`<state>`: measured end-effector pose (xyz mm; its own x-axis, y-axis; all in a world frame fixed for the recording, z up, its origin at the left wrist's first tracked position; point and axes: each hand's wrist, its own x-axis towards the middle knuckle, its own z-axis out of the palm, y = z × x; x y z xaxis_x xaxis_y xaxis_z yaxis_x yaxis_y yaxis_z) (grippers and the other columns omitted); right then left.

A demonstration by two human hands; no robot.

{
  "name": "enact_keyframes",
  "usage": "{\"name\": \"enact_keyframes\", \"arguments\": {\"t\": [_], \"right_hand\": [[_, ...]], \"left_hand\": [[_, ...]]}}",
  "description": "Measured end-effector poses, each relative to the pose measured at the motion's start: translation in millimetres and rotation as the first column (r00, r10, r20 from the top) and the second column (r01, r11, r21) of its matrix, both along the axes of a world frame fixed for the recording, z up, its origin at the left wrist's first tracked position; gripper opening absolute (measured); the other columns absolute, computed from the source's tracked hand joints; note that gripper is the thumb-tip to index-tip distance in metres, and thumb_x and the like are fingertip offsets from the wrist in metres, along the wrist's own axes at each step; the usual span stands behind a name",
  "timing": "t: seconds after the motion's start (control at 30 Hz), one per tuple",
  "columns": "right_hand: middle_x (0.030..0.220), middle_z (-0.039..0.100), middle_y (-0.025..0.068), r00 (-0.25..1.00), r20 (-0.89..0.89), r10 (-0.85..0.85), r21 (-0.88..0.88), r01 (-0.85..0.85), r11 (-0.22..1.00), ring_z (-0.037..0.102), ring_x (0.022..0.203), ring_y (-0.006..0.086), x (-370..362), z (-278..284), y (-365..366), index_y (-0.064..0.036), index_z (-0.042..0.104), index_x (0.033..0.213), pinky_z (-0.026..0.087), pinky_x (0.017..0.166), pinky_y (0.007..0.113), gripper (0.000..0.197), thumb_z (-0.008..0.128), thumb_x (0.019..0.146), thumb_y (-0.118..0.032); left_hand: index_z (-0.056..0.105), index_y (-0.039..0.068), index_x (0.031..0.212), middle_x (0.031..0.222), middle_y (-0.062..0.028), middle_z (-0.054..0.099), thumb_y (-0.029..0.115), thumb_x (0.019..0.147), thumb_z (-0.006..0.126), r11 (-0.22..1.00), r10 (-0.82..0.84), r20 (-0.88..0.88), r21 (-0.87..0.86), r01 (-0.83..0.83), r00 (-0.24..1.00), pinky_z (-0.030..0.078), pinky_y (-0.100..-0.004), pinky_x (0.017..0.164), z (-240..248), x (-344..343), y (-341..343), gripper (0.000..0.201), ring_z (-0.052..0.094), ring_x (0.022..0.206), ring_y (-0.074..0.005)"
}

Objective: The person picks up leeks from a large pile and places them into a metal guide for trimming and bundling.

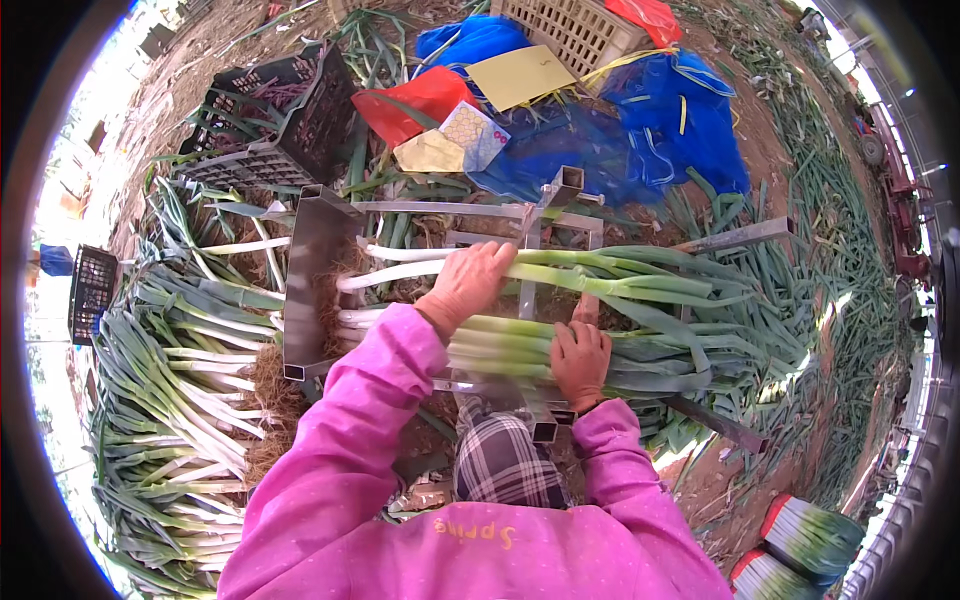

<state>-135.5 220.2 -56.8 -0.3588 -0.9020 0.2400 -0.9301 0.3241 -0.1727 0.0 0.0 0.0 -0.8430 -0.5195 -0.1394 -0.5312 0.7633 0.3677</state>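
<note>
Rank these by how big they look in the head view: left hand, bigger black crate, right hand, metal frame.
1. Metal frame, though partly covered
2. Bigger black crate
Smallest: left hand and right hand; they look too alike to rank.

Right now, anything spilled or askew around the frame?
Yes: loose green leaves lie strewn along the right side, messy compared with the leeks laid side by side across the metal frame. No obvious damage shows.
</note>
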Motion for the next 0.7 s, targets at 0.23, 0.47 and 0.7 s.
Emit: {"name": "enact_keyframes", "arguments": {"t": [0.23,0.47,0.7], "right_hand": [[0.099,0.061,0.0055,1.000,0.002,0.022,-0.051,-0.022,0.998,0.055,0.097,0.0237,4,5,-1,-0.0149,0.067,0.100,0.039,0.088,0.041,0.023,0.061,0.080,-0.023],[0.103,0.061,0.0068,1.000,0.009,0.013,-0.027,-0.013,1.000,0.055,0.101,0.0261,5,9,-2,-0.0144,0.069,0.102,0.039,0.092,0.042,0.025,0.062,0.080,-0.024],[0.102,0.060,0.0081,0.996,0.084,0.041,-0.052,-0.036,0.998,0.056,0.098,0.0277,-6,25,0,-0.0104,0.070,0.095,0.041,0.088,0.042,0.020,0.064,0.081,-0.022]], "left_hand": [[0.060,0.014,0.112,0.089,-0.0087,0.055,0.027,0.083,0.066,0.981,-0.174,-0.357,-0.149,0.128,0.918,0.045,-0.0417,0.078,6,12,2,0.033,0.057,0.090,-0.0289],[0.059,0.026,0.122,0.085,-0.0065,0.057,0.027,0.085,0.063,0.994,-0.100,-0.186,-0.051,0.092,0.977,0.042,-0.0414,0.076,-64,42,32,0.038,0.058,0.088,-0.0262],[0.063,0.027,0.119,0.084,-0.0072,0.061,0.042,0.092,0.052,1.000,0.026,-0.123,0.019,-0.023,0.992,0.041,-0.0426,0.077,-74,37,46,0.032,0.060,0.087,-0.0272]]}}
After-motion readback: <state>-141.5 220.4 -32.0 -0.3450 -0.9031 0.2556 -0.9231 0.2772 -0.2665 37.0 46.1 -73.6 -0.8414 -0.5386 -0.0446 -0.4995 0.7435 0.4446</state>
